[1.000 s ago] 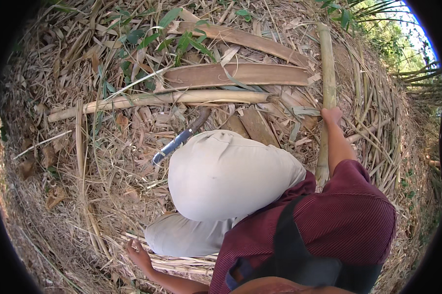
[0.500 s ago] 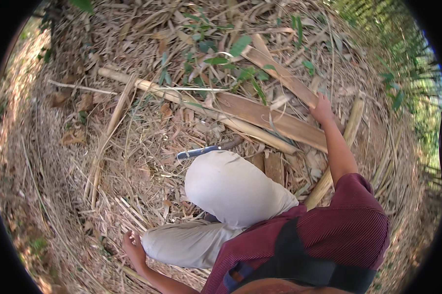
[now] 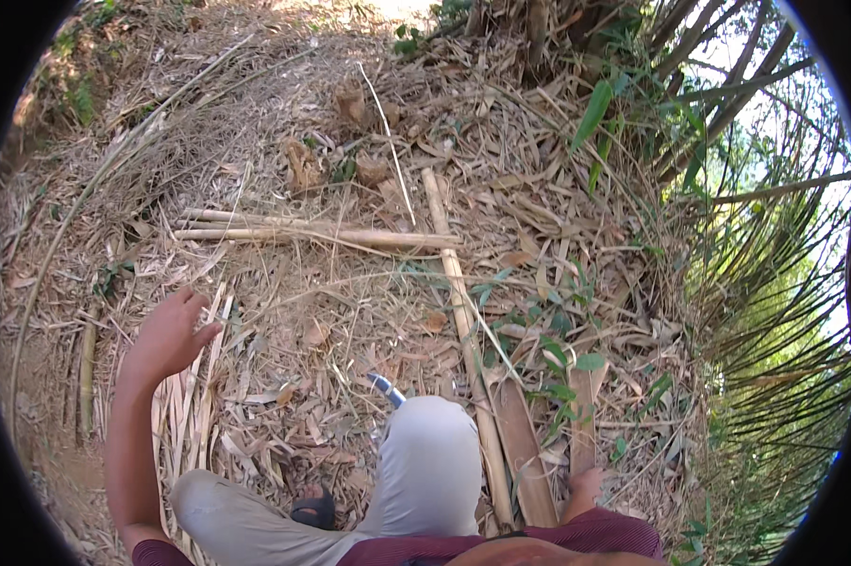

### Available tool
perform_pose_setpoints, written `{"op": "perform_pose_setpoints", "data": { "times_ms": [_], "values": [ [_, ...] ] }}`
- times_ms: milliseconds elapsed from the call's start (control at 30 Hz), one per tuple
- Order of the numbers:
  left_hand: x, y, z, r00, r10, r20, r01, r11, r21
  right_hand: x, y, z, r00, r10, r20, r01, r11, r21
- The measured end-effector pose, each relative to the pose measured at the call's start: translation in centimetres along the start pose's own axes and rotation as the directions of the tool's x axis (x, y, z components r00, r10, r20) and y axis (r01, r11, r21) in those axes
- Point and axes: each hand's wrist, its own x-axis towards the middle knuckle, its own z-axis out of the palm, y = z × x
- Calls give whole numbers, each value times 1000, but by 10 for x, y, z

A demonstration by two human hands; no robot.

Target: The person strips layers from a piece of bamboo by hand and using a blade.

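Note:
My left hand (image 3: pixel 174 332) reaches out at the left above a bundle of thin pale bamboo strips (image 3: pixel 199 396). Its thumb stands apart from the fingers and nothing is in it. Low on the right, my right hand (image 3: pixel 584 486) grips the near end of a flat brown board-like strip (image 3: pixel 585 420), whose far end lies among green leaves. Beside it rests a second wide brown strip (image 3: pixel 522 443), along a long bamboo pole (image 3: pixel 468 330). A bluish blade (image 3: pixel 386 389) pokes out past my raised knee; the rest of it is hidden.
Split bamboo pieces (image 3: pixel 322 234) lie crosswise over the far end of the pole. Cut stumps (image 3: pixel 303 168) stand beyond them. A thin white stick (image 3: pixel 388 141) lies near the stumps. Bamboo stems (image 3: pixel 756 94) rise on the right. Dry leaves cover the ground.
My view has swung to the left and farther out. My left hand has moved forward from beside my knee to over the thin strips. My right hand still grips the flat strip.

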Motion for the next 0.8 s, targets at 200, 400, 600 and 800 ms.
{"op": "perform_pose_setpoints", "data": {
  "times_ms": [200,400,600,800],
  "values": [
    [24,28,23,958,207,-196,-269,886,-377,-6,30,-13,909,121,-399,-28,973,230],
    [65,46,57,955,105,-276,-288,532,-796,-41,-17,-105,679,72,-730,434,763,479],
    [73,77,133,926,202,-320,-316,-54,-947,-205,-137,-165,416,-190,-889,846,438,303],
    [72,70,152,904,160,-397,-342,-290,-894,-322,-260,-171,27,-740,-672,976,165,-142]
  ]
}}
